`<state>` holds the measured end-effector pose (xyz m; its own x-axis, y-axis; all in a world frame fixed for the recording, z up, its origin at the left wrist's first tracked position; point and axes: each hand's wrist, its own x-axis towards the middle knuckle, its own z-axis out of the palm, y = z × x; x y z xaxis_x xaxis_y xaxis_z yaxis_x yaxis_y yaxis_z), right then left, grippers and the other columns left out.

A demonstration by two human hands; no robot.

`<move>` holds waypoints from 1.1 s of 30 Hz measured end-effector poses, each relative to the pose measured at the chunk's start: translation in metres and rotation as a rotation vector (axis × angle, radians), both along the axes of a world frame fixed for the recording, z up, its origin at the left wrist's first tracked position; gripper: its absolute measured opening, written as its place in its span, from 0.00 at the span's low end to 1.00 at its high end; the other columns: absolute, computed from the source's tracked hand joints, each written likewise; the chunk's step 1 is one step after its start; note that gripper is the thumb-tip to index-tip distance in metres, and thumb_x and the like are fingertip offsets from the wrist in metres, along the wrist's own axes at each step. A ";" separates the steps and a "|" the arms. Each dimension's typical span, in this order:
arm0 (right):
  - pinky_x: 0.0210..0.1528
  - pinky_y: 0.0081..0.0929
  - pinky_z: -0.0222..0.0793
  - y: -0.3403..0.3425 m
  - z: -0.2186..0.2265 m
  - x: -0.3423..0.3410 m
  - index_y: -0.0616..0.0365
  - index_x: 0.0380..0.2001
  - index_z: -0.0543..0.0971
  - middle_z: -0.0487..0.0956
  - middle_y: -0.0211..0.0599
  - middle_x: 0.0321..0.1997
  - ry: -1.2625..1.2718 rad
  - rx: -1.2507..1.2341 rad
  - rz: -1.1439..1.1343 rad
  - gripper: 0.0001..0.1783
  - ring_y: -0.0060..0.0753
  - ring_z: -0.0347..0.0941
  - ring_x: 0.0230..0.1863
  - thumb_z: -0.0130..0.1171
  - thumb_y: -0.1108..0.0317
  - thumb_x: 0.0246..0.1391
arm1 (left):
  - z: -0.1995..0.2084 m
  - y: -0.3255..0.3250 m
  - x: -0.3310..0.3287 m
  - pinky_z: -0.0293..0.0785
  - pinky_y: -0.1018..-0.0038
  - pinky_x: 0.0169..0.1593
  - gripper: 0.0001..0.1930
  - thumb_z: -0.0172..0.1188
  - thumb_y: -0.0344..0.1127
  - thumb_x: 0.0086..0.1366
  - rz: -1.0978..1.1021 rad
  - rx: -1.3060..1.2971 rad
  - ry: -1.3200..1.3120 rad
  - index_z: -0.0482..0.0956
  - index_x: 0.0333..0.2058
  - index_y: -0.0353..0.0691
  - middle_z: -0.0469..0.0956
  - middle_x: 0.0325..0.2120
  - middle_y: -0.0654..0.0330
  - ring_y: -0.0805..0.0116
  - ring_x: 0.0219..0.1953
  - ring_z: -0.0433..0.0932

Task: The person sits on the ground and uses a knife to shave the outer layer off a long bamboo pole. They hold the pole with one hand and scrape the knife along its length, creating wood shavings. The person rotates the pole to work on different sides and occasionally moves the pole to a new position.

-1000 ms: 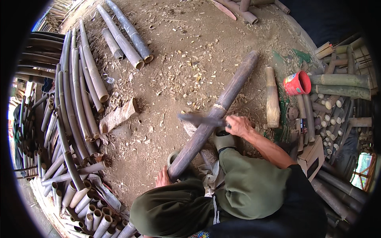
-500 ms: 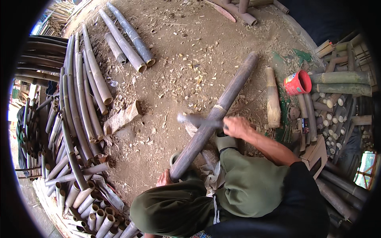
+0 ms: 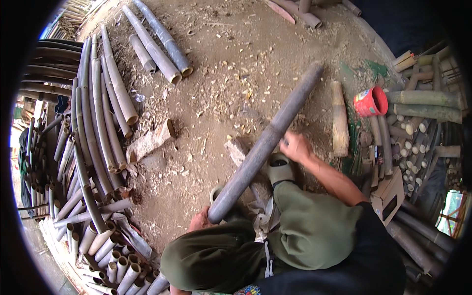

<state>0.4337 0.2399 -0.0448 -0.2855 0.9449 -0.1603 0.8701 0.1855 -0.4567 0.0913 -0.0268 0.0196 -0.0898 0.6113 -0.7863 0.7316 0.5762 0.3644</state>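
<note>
A long brown bamboo pole (image 3: 265, 140) slants from my lap toward the far right. My left hand (image 3: 199, 220) grips its near end, fingers partly hidden behind the pole. To the right of the pole's middle joint, my right hand (image 3: 297, 147) is a fist, slightly smeared by motion, around the dark handle of a large knife (image 3: 283, 142). The knife's blade cannot be made out now. Under the pole a rough wooden block (image 3: 237, 150) shows at its left side. My right foot in a grey-green slipper (image 3: 280, 168) stands just beside the pole.
Many bamboo poles (image 3: 110, 98) lie stacked at the left. A short piece of wood (image 3: 150, 141) rests near them. Pale shavings cover the dirt floor (image 3: 211, 98). On the right are a thick pale bamboo piece (image 3: 339, 120), a red bucket (image 3: 371, 102) and a cardboard box (image 3: 388, 196).
The knife blade, which lay across the pole pointing left, no longer shows. My right hand has moved slightly up. The pale ring at the pole's joint now looks darker, and the pole seems turned.
</note>
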 end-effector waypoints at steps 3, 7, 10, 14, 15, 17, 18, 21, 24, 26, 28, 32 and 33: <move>0.32 0.52 0.74 -0.003 -0.002 0.009 0.57 0.29 0.75 0.81 0.51 0.28 0.053 0.122 0.215 0.15 0.57 0.80 0.30 0.63 0.57 0.50 | -0.025 -0.018 -0.012 0.73 0.54 0.49 0.37 0.71 0.51 0.45 0.076 0.080 -0.157 0.72 0.53 0.41 0.81 0.39 0.49 0.46 0.45 0.80; 0.30 0.52 0.73 0.001 -0.021 0.007 0.57 0.28 0.76 0.80 0.51 0.25 0.044 0.086 -0.227 0.15 0.60 0.78 0.29 0.61 0.56 0.52 | -0.068 -0.055 0.034 0.70 0.54 0.49 0.28 0.61 0.41 0.55 -0.032 0.675 0.546 0.70 0.55 0.44 0.80 0.38 0.51 0.49 0.38 0.80; 0.31 0.51 0.73 -0.010 -0.006 0.015 0.56 0.28 0.76 0.80 0.51 0.25 0.080 0.094 0.155 0.15 0.59 0.79 0.29 0.61 0.56 0.52 | -0.061 -0.041 0.029 0.71 0.54 0.48 0.29 0.63 0.43 0.54 -0.019 0.620 0.439 0.70 0.56 0.45 0.80 0.38 0.51 0.48 0.39 0.80; 0.31 0.51 0.74 0.012 -0.014 0.011 0.57 0.30 0.76 0.81 0.51 0.27 0.038 0.037 -0.389 0.14 0.58 0.79 0.30 0.61 0.56 0.53 | -0.044 -0.035 0.026 0.72 0.53 0.47 0.33 0.67 0.46 0.51 -0.033 0.472 0.282 0.69 0.55 0.45 0.79 0.38 0.51 0.47 0.41 0.80; 0.31 0.51 0.74 0.003 -0.010 0.005 0.57 0.30 0.76 0.81 0.52 0.27 0.009 0.015 -0.158 0.14 0.58 0.80 0.30 0.61 0.57 0.53 | -0.039 -0.038 0.018 0.73 0.53 0.46 0.34 0.69 0.48 0.49 -0.032 0.391 0.264 0.69 0.54 0.43 0.79 0.38 0.50 0.47 0.41 0.80; 0.31 0.51 0.74 -0.009 -0.004 0.012 0.58 0.30 0.77 0.81 0.53 0.27 0.082 0.101 0.372 0.15 0.58 0.80 0.30 0.61 0.57 0.53 | -0.033 -0.030 0.016 0.74 0.53 0.45 0.37 0.71 0.50 0.46 -0.017 0.305 0.230 0.69 0.53 0.42 0.79 0.38 0.49 0.46 0.42 0.80; 0.31 0.51 0.74 -0.003 -0.005 0.013 0.59 0.30 0.77 0.81 0.53 0.27 0.064 0.080 0.228 0.15 0.58 0.80 0.30 0.61 0.57 0.53 | -0.029 -0.027 0.015 0.74 0.52 0.45 0.37 0.72 0.50 0.45 -0.004 0.286 0.224 0.69 0.53 0.42 0.79 0.38 0.48 0.45 0.43 0.80; 0.31 0.51 0.75 0.020 -0.017 0.017 0.59 0.30 0.77 0.81 0.53 0.27 -0.013 0.129 -0.294 0.15 0.57 0.80 0.30 0.62 0.57 0.52 | -0.026 -0.014 0.020 0.75 0.52 0.46 0.39 0.73 0.50 0.43 0.006 0.226 0.169 0.69 0.54 0.43 0.79 0.41 0.47 0.44 0.45 0.79; 0.31 0.49 0.75 0.003 -0.004 0.003 0.60 0.29 0.76 0.80 0.52 0.26 0.056 0.013 0.196 0.16 0.56 0.79 0.28 0.62 0.56 0.52 | -0.024 -0.011 0.007 0.75 0.53 0.48 0.42 0.74 0.50 0.42 0.002 0.165 0.126 0.68 0.56 0.43 0.80 0.43 0.47 0.45 0.46 0.80; 0.31 0.48 0.75 -0.002 -0.008 0.010 0.59 0.29 0.76 0.80 0.51 0.26 0.043 0.128 0.292 0.16 0.56 0.79 0.28 0.62 0.56 0.52 | -0.019 -0.009 0.001 0.75 0.54 0.49 0.43 0.73 0.50 0.42 -0.029 0.139 0.082 0.68 0.58 0.44 0.80 0.44 0.46 0.45 0.46 0.80; 0.30 0.49 0.75 0.004 -0.015 0.012 0.58 0.29 0.76 0.81 0.50 0.26 0.053 0.122 -0.056 0.16 0.56 0.79 0.28 0.61 0.56 0.52 | -0.013 0.004 -0.003 0.75 0.58 0.49 0.44 0.73 0.50 0.44 -0.013 0.087 0.017 0.67 0.59 0.41 0.80 0.43 0.44 0.48 0.46 0.81; 0.28 0.49 0.73 -0.007 -0.006 0.001 0.56 0.28 0.76 0.79 0.50 0.24 0.032 0.024 0.143 0.15 0.59 0.78 0.26 0.60 0.55 0.54 | 0.016 0.007 -0.012 0.74 0.65 0.54 0.43 0.72 0.43 0.49 0.138 0.000 -0.336 0.64 0.62 0.39 0.80 0.45 0.48 0.56 0.49 0.80; 0.28 0.49 0.74 -0.004 -0.011 0.007 0.56 0.28 0.76 0.79 0.49 0.23 0.142 0.195 0.455 0.14 0.57 0.78 0.26 0.60 0.55 0.53 | 0.008 0.006 -0.016 0.74 0.65 0.54 0.43 0.73 0.41 0.48 0.201 -0.024 -0.441 0.64 0.62 0.39 0.80 0.45 0.50 0.58 0.49 0.79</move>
<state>0.4407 0.2361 -0.0555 -0.6808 0.7284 0.0768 0.6132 0.6242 -0.4841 0.0748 -0.0209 0.0278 0.1414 0.5969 -0.7897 0.3837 0.7023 0.5996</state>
